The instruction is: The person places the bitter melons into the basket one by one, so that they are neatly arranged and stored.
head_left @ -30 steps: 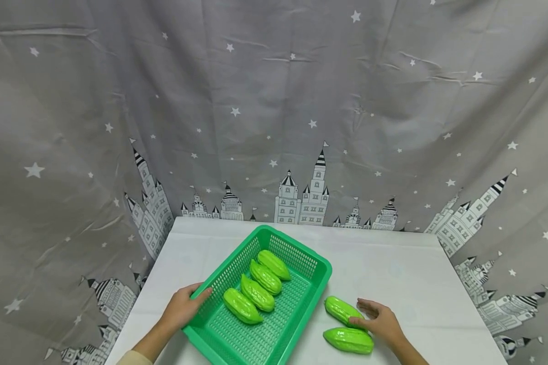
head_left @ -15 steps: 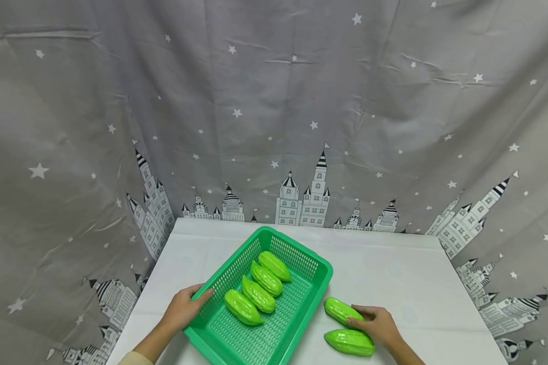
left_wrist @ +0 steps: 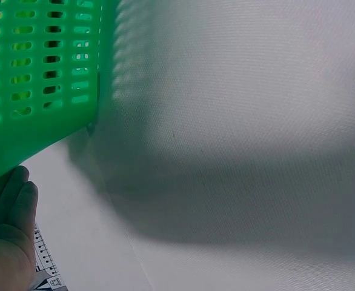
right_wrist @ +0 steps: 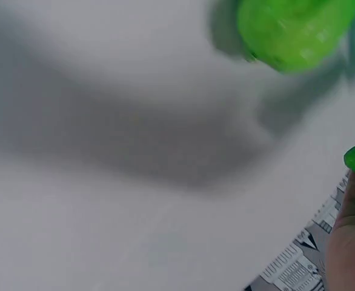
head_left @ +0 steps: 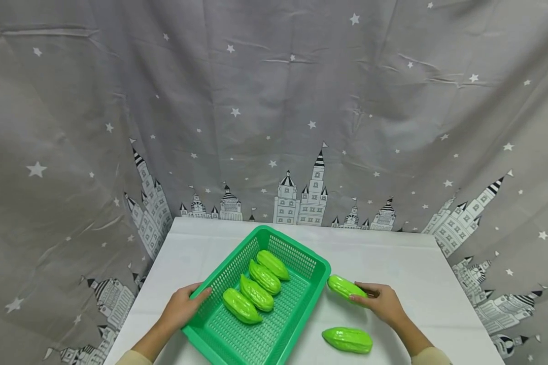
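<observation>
My left hand [head_left: 181,307] grips the left rim of a green plastic basket [head_left: 319,276], thumb over the edge. In the left wrist view the fingers [left_wrist: 23,203] lie against the outside of the basket [left_wrist: 38,130]. Several glossy green ridged fruits, like star fruit [head_left: 255,293], lie in a slanted row inside it. My right hand [head_left: 383,304] holds one more green ridged fruit [head_left: 344,287] by its right end, just above the table beside the basket's right wall. Another green ridged fruit [head_left: 347,339] lies on the table below that hand; the right wrist view also shows this fruit [right_wrist: 295,30].
A white cloth-covered table [head_left: 406,274] carries everything. Behind and at both sides hangs a grey curtain [head_left: 255,101] printed with stars and castles. The basket sits at an angle on the table's left half.
My right hand has closed its fingers on the upper loose fruit and raised it away from the other one, toward the basket's right wall. The left hand and basket have stayed put.
</observation>
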Motion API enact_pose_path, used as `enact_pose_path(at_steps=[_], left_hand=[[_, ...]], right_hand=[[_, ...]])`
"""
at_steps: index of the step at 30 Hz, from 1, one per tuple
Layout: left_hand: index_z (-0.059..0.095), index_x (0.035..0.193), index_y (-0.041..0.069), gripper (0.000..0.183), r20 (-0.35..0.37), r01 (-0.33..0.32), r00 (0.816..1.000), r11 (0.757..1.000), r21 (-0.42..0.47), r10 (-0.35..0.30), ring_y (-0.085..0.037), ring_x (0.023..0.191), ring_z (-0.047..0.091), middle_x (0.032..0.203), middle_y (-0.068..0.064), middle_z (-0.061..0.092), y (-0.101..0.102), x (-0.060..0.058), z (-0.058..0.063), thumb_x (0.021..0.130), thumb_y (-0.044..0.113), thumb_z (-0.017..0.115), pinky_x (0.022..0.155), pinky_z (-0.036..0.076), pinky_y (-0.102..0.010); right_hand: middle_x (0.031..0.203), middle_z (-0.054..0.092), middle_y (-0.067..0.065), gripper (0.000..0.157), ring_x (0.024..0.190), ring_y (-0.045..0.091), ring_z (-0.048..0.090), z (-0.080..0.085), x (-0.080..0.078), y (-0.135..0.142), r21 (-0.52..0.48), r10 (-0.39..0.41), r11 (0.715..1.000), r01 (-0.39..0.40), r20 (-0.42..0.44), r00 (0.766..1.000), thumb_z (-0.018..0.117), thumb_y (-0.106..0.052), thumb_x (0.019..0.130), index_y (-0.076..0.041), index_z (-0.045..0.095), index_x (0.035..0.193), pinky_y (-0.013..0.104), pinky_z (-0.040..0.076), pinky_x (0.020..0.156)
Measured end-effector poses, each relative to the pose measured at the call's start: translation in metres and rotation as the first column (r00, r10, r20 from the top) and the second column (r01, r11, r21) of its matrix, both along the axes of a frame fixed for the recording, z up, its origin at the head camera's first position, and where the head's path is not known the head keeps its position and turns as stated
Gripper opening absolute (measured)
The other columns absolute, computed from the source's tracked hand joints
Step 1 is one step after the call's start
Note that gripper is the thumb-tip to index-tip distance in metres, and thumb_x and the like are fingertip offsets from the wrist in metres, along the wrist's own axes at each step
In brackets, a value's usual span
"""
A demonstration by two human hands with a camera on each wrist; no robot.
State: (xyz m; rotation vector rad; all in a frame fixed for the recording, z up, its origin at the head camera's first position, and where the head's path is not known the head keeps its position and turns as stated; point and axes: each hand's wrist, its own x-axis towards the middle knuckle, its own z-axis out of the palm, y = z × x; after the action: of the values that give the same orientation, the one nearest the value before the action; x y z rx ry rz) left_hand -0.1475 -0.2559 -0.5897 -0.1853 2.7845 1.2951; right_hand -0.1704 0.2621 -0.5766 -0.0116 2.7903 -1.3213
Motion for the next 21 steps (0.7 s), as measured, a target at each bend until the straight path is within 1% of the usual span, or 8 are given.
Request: enact_pose_path(at_steps=[3, 6, 10, 13, 17, 21], left_hand=[[0.059, 0.133, -0.008, 0.066, 0.001, 0.001, 1.000, 1.000, -0.003, -0.001, -0.027, 0.099, 0.066, 0.123, -0.023, 0.066, 0.000, 0.000, 0.001, 0.099, 0.048, 0.062, 0.080, 0.053, -0.048], [0.059, 0.133, -0.008, 0.066, 0.002, 0.003, 1.000, 1.000, 0.002, -0.003, -0.027, 0.099, 0.066, 0.124, -0.023, 0.066, 0.000, 0.000, 0.001, 0.099, 0.048, 0.062, 0.079, 0.053, -0.047], [0.059, 0.133, -0.008, 0.067, 0.002, 0.001, 1.000, 1.000, 0.005, -0.001, -0.025, 0.097, 0.066, 0.124, -0.023, 0.066, 0.000, 0.000, 0.000, 0.099, 0.049, 0.062, 0.078, 0.053, -0.045], [0.059, 0.133, -0.008, 0.066, 0.001, 0.001, 1.000, 1.000, 0.006, -0.001, -0.024, 0.096, 0.066, 0.124, -0.023, 0.066, 0.000, 0.000, 0.000, 0.098, 0.048, 0.063, 0.077, 0.053, -0.044], [0.059, 0.133, -0.008, 0.066, -0.002, 0.005, 1.000, 1.000, 0.005, -0.005, -0.028, 0.100, 0.066, 0.125, -0.023, 0.066, 0.000, -0.001, -0.001, 0.099, 0.048, 0.062, 0.079, 0.053, -0.047], [0.059, 0.134, -0.008, 0.066, -0.007, 0.009, 1.000, 1.000, 0.004, -0.009, -0.031, 0.104, 0.065, 0.125, -0.024, 0.065, 0.000, -0.001, -0.002, 0.099, 0.048, 0.062, 0.082, 0.053, -0.050]], right_hand=[[0.121, 0.069, 0.016, 0.059, 0.107, 0.029, 0.067, 0.013, -0.009, 0.004, 0.026, 0.004, 1.000, -0.004, -0.016, 1.000, 0.088, -0.038, 0.078, -0.003, 0.073, 0.122, 0.037, 0.057, 0.084], [0.119, 0.070, 0.016, 0.059, 0.101, 0.026, 0.068, 0.030, -0.017, 0.008, 0.054, 0.025, 0.998, -0.024, -0.014, 1.000, 0.089, -0.038, 0.077, -0.002, 0.073, 0.121, 0.034, 0.057, 0.078], [0.117, 0.070, 0.017, 0.061, 0.097, 0.025, 0.068, 0.050, -0.025, 0.012, 0.093, 0.066, 0.994, -0.065, -0.011, 0.998, 0.088, -0.038, 0.078, 0.000, 0.072, 0.121, 0.034, 0.056, 0.074], [0.118, 0.069, 0.018, 0.062, 0.097, 0.026, 0.068, 0.061, -0.030, 0.015, 0.109, 0.078, 0.991, -0.075, -0.026, 0.997, 0.087, -0.039, 0.079, 0.001, 0.071, 0.123, 0.036, 0.056, 0.074], [0.119, 0.069, 0.020, 0.062, 0.097, 0.026, 0.069, 0.074, -0.036, 0.018, 0.102, 0.101, 0.990, -0.095, -0.060, 0.993, 0.087, -0.038, 0.080, 0.002, 0.070, 0.124, 0.033, 0.056, 0.072], [0.118, 0.069, 0.019, 0.062, 0.094, 0.024, 0.069, 0.091, -0.042, 0.015, 0.118, 0.138, 0.985, -0.128, -0.082, 0.987, 0.086, -0.039, 0.081, 0.001, 0.070, 0.125, 0.031, 0.056, 0.071]])
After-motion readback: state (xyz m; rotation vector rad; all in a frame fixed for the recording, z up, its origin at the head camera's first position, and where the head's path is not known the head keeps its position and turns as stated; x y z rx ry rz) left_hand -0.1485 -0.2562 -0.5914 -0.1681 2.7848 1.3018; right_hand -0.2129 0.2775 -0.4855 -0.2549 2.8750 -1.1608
